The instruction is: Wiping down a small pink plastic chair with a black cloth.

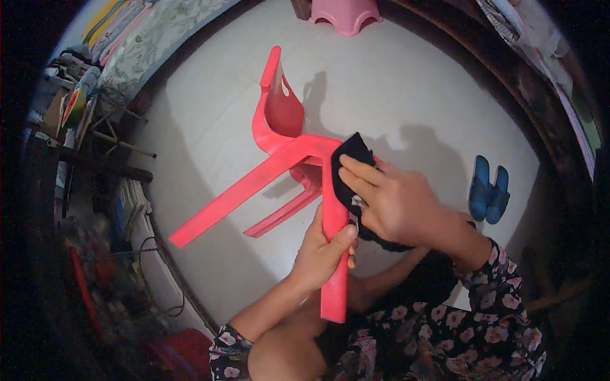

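A red plastic chair [286, 152] lies tipped over in front of me, its backrest pointing away and several legs sticking out toward me and to the left. My left hand [324, 251] is wrapped round the nearest leg, partway along it. In my right hand [397, 200] is a black cloth [353, 152], pressed against the chair where that leg meets the seat. Part of the cloth hangs below the right hand. The far side of the chair is hidden behind the cloth and the hand.
On the pale tiled floor [216, 101], a pair of blue slippers [488, 190] lies to the right. A pink stool [346, 14] stands at the far edge. Cluttered shelving and a dark wooden rail [121, 170] line the left side.
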{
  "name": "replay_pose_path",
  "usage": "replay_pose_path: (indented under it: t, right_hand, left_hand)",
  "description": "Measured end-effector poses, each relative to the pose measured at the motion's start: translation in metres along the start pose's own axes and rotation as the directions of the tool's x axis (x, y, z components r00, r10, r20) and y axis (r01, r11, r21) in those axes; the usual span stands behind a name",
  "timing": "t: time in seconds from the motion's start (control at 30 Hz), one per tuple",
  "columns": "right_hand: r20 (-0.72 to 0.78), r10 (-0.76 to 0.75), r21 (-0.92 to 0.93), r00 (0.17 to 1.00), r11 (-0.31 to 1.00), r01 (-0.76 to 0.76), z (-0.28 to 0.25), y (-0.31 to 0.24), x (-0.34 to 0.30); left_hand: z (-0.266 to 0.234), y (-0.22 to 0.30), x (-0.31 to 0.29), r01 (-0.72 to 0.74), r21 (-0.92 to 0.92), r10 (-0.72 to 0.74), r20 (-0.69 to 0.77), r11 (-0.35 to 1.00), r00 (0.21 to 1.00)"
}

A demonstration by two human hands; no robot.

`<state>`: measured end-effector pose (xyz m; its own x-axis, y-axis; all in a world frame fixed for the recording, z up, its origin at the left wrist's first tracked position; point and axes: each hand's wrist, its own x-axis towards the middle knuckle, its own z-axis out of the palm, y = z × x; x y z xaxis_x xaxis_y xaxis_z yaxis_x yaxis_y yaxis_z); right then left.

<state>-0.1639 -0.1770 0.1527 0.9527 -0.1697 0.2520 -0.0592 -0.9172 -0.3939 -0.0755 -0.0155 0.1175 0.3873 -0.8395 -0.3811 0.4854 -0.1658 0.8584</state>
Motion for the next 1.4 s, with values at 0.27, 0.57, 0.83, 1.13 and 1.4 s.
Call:
replay_pose_path:
  t: [0.27, 0.57, 0.83, 1.13, 1.4]
  right_hand:
    - [0.368, -0.078, -0.244, 0.927, 0.953, 0.178, -0.024, 0.006, 0.063]
    - [0.289, -0.219, -0.255, 0.932, 0.921, 0.296, -0.023, -0.002, 0.067]
    - [0.254, -0.392, -0.272, 0.884, 0.848, 0.454, -0.013, -0.014, 0.090]
    - [0.238, -0.493, -0.285, 0.837, 0.788, 0.546, -0.009, -0.017, 0.093]
    - [0.392, -0.406, -0.310, 0.825, 0.786, 0.534, -0.008, -0.026, 0.099]
  left_hand:
    - [0.004, 0.001, 0.004, -0.044, 0.121, 0.036, 0.063, 0.992, 0.997]
    - [-0.006, 0.001, -0.001, -0.039, 0.064, 0.033, 0.086, 0.997, 0.996]
    - [-0.010, -0.011, 0.006, -0.283, 0.256, 0.244, 0.175, 0.924, 0.954]
    - [-0.081, 0.024, -0.043, -0.300, 0.826, 0.768, -0.225, 0.477, 0.600]
    - [-0.206, 0.044, -0.060, -0.628, 0.370, 0.612, -0.759, 0.685, 0.221]
